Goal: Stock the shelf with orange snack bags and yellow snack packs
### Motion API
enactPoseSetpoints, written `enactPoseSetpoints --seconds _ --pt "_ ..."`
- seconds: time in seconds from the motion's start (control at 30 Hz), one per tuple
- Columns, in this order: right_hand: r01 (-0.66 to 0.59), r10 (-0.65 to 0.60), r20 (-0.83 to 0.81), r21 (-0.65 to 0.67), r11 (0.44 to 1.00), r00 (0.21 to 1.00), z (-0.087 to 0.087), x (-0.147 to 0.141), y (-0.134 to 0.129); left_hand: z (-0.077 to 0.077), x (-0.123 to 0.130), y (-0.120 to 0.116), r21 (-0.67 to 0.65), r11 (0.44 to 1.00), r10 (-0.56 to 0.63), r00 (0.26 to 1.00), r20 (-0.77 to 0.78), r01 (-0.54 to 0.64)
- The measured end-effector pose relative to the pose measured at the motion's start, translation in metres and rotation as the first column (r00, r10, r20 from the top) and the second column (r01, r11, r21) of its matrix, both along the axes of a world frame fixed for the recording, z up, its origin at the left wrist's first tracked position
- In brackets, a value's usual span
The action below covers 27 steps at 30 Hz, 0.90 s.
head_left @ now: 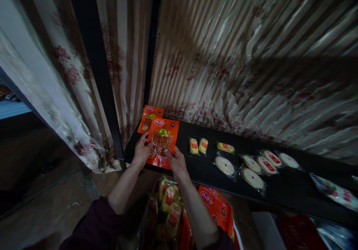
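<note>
Both hands grip an orange snack packet point(162, 138) with brown sticks showing through its clear window. My left hand point(142, 149) pinches its left edge, thumb on the front. On the lower right edge my right hand point(176, 160) is closed the same way, thumb on the front. Behind it, partly covered, a similar orange packet point(151, 116) lies at the left end of the black shelf point(184, 168). Below my forearms stands a container holding yellow wrapped snacks point(170, 205) and more orange packets point(216, 205).
Small yellow packs point(198, 145) and round pale wrapped cakes point(225, 166) lie along the shelf to the right. A white printed bag point(335, 192) is farther right. A dark upright post point(97, 63) stands left, with patterned curtains point(223, 56) behind. Under the shelf is a red box point(299, 233).
</note>
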State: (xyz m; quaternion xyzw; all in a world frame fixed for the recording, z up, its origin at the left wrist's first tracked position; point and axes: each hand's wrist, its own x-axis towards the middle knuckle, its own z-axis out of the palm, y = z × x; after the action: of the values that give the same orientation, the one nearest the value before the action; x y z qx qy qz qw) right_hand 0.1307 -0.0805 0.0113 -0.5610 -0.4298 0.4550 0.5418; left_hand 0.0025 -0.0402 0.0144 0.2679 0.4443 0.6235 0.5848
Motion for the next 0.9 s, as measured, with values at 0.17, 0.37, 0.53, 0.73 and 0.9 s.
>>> enactPoseSetpoints --seconds 0.17,0.37,0.53,0.73,0.9 --pt "0.037 -0.038 -0.049 -0.012 0.999 0.998 -0.002 -0.005 0.014 0.003 -0.005 0.007 -0.014 1.000 -0.005 1.000 -0.005 0.005" --pt "0.045 -0.044 -0.101 -0.001 0.999 0.994 -0.002 -0.012 0.037 0.004 -0.012 0.013 -0.046 0.998 0.042 0.996 -0.073 -0.045" --pt "0.042 -0.042 -0.080 0.002 0.999 0.996 -0.007 -0.017 0.062 -0.007 -0.016 0.019 -0.019 0.997 0.074 0.994 -0.077 -0.075" --pt "0.078 -0.079 -0.020 -0.011 0.997 0.997 -0.014 -0.020 0.090 -0.019 -0.018 0.028 0.015 0.995 0.104 0.965 -0.242 -0.103" --pt "0.106 -0.105 0.097 -0.006 0.994 0.990 -0.018 -0.016 0.107 -0.020 -0.016 0.031 -0.033 0.997 0.063 0.952 -0.299 -0.076"
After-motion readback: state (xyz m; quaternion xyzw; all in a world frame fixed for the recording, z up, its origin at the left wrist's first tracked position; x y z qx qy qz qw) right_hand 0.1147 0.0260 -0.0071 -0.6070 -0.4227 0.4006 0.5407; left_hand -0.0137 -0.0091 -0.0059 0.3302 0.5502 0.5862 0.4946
